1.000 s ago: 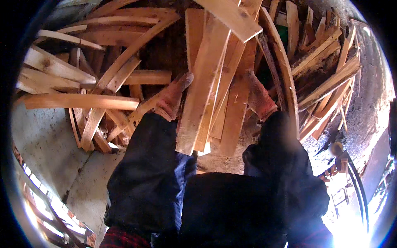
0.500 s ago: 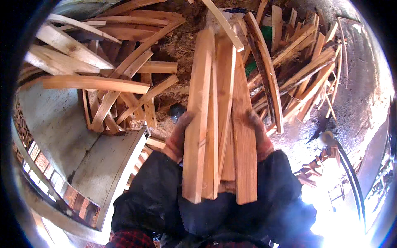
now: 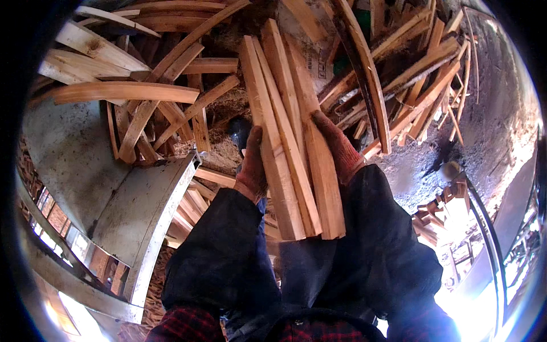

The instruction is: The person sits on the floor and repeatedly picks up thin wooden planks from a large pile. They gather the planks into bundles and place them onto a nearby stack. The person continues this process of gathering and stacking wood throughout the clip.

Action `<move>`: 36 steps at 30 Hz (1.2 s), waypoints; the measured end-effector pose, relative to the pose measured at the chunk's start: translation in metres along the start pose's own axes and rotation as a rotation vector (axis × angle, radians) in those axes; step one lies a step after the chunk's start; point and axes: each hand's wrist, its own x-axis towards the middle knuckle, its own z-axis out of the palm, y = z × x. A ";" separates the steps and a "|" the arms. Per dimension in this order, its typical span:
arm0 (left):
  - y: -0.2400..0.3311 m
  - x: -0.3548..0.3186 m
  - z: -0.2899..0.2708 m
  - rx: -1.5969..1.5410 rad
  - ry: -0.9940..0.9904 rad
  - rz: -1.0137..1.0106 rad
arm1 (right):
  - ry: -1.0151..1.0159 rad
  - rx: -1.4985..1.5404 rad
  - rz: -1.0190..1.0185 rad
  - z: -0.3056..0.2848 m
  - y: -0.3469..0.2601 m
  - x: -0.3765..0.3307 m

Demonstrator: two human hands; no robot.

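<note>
Bundle of pale, long wooden planks (image 3: 290, 142), running near-to-far; we clasp it between left hand (image 3: 252, 165) and right hand (image 3: 337, 149), fingers closed on its sides.

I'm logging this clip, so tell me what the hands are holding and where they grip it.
Both hands hold a bundle of wooden slats. The left hand presses its left side and the right hand its right side, about mid-length.

A heap of loose wooden slats (image 3: 142, 91) fills ten to two o'clock; a grey curved metal panel (image 3: 142, 216) lies at eight.
</note>
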 end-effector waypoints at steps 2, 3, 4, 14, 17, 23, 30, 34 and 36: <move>-0.010 -0.022 0.009 -0.003 0.007 0.018 | -0.025 0.080 0.050 -0.002 0.010 -0.014; -0.013 -0.036 0.021 -0.003 -0.046 0.037 | -0.024 0.143 0.084 -0.002 0.015 -0.026; -0.012 -0.052 0.031 -0.037 -0.051 0.020 | -0.067 0.097 0.019 -0.007 0.022 -0.031; 0.003 -0.196 0.038 0.458 0.146 0.272 | -0.382 0.099 -0.441 0.030 0.022 -0.214; 0.012 -0.206 0.046 0.570 0.114 0.290 | -0.369 0.059 -0.656 0.014 0.040 -0.253; 0.021 -0.227 0.085 0.815 -0.024 0.315 | -0.327 0.255 -1.055 -0.013 0.093 -0.355; -0.089 -0.211 0.194 1.148 -0.401 0.195 | -0.178 0.566 -1.358 -0.103 0.195 -0.432; -0.266 -0.242 0.259 1.465 -0.802 -0.037 | -0.044 0.873 -1.303 -0.190 0.276 -0.460; -0.334 -0.244 0.269 1.660 -0.775 -0.120 | -0.014 1.064 -1.216 -0.228 0.328 -0.482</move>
